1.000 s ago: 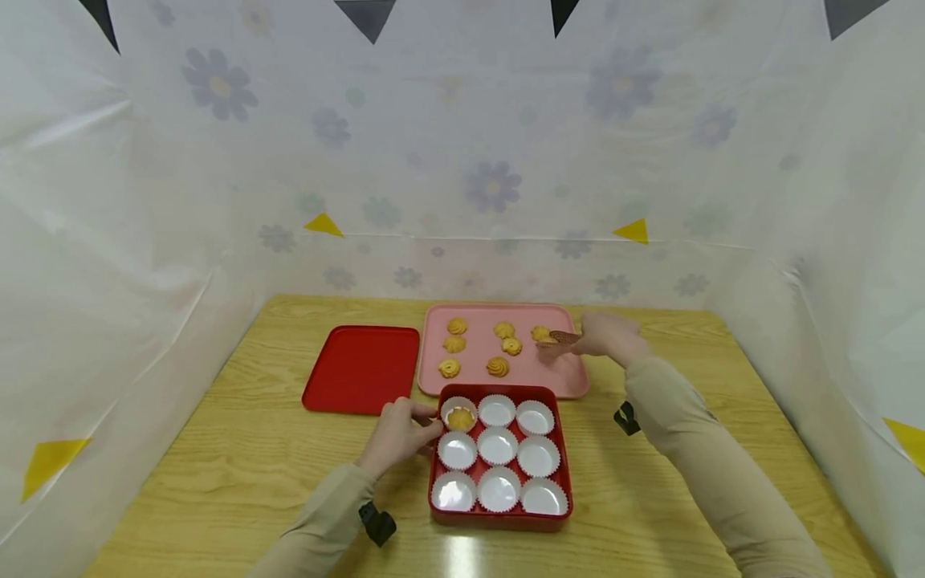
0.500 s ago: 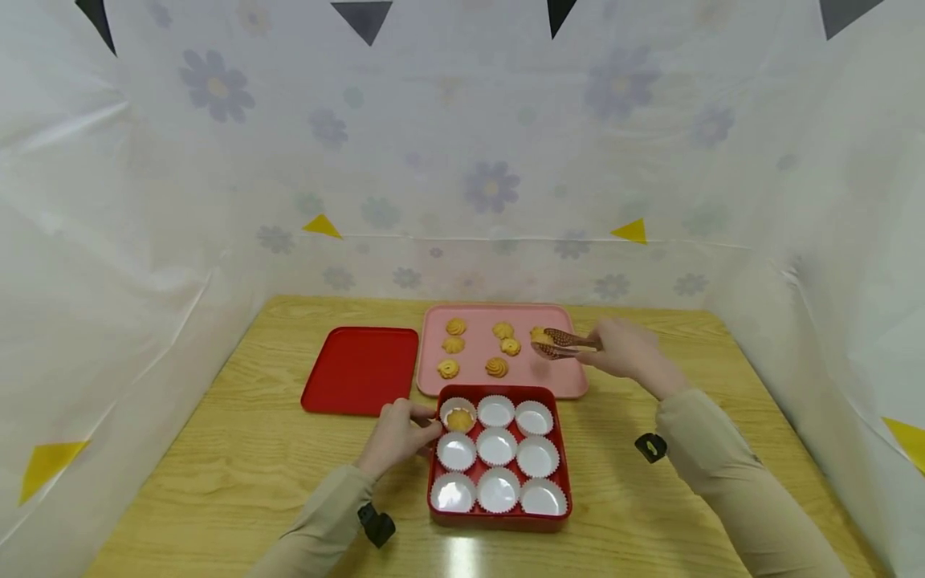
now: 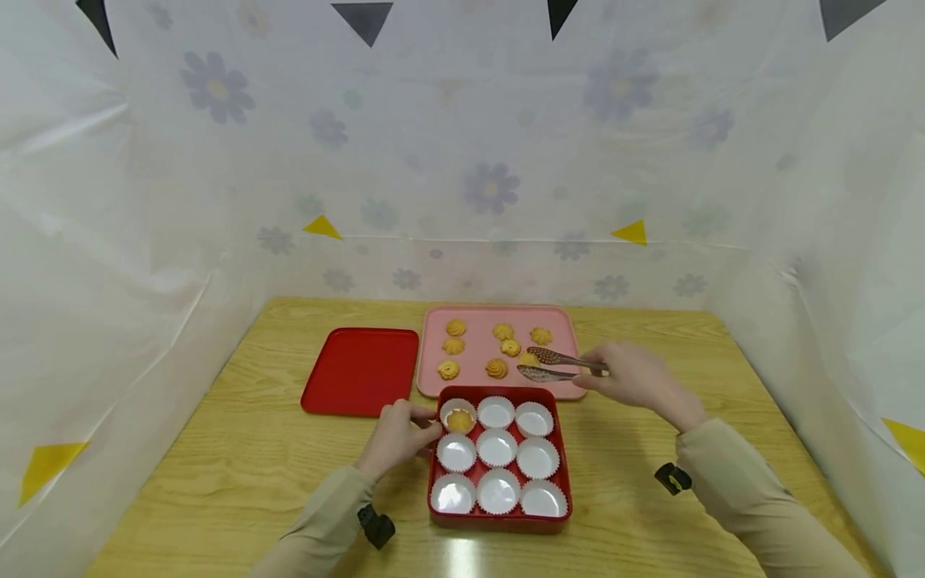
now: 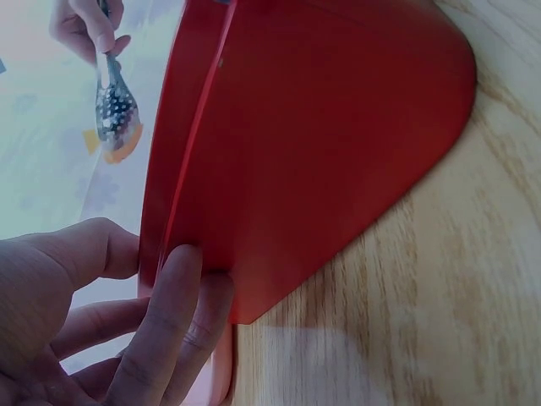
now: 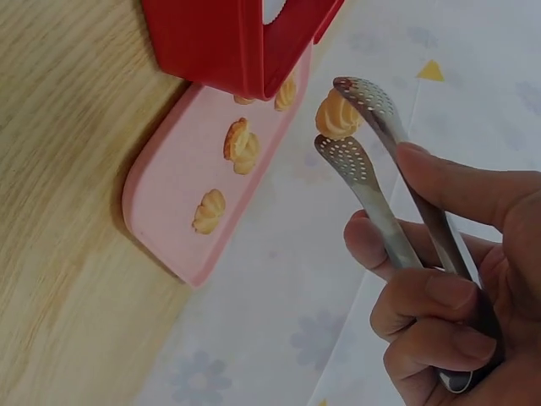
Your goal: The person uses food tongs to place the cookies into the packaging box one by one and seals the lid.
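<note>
In the head view, my right hand (image 3: pixel 636 381) holds metal tongs (image 3: pixel 560 360) with perforated tips above the pink tray's right side. A swirled cookie (image 5: pixel 339 114) sits between the tong tips in the right wrist view, lifted off the tray. The red box (image 3: pixel 500 522) stands in front of the tray, with several white paper cups (image 3: pixel 497 446) in rows. One cookie (image 3: pixel 459 420) lies in the far-left cup. My left hand (image 3: pixel 401 437) holds the box's left wall near its far corner. The left wrist view shows its thumb at the rim and fingers (image 4: pixel 173 313) against the outer wall.
The pink tray (image 3: pixel 477 377) lies behind the box and bears several cookies (image 3: pixel 496 368) set apart. Left of it a red lid (image 3: pixel 361 371) lies flat on the wooden table (image 3: pixel 275 457). Flower-patterned white sheeting (image 3: pixel 433 160) encloses the back and sides.
My right hand has drawn back from the tray's far right, toward me and slightly right, carrying a cookie in the tongs. My left hand and the box stay put.
</note>
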Demonstrator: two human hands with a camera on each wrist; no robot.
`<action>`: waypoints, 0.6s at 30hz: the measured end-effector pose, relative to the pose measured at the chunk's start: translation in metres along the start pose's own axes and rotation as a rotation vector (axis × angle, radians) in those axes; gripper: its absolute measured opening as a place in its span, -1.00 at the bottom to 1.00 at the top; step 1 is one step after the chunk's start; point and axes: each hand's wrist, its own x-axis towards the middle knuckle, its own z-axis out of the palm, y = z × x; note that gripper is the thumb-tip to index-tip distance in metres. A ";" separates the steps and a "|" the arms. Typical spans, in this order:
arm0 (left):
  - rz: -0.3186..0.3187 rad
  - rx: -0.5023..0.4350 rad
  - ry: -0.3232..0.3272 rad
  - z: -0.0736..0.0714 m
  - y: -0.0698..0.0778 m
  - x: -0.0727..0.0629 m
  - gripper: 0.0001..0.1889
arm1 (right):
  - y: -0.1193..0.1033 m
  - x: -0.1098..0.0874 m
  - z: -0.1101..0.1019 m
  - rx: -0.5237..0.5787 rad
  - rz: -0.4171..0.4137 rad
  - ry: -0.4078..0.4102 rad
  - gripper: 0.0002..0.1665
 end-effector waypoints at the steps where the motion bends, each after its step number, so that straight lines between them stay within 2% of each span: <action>1: 0.001 0.001 0.001 0.000 0.000 0.000 -0.69 | 0.000 0.000 0.001 -0.009 -0.021 0.000 -0.71; 5: 0.012 0.008 0.003 -0.001 0.001 0.000 -0.72 | -0.003 0.000 0.004 -0.043 -0.116 -0.017 -0.86; 10: 0.018 0.006 0.002 -0.001 0.001 0.000 -0.73 | -0.006 0.004 0.011 -0.067 -0.208 -0.032 -0.82; 14: 0.012 -0.002 -0.006 -0.001 0.000 0.000 -0.72 | -0.008 0.006 0.018 -0.103 -0.255 -0.047 -0.73; 18: 0.009 0.002 -0.005 -0.001 0.000 0.000 -0.71 | -0.011 0.008 0.024 -0.140 -0.273 -0.056 -0.81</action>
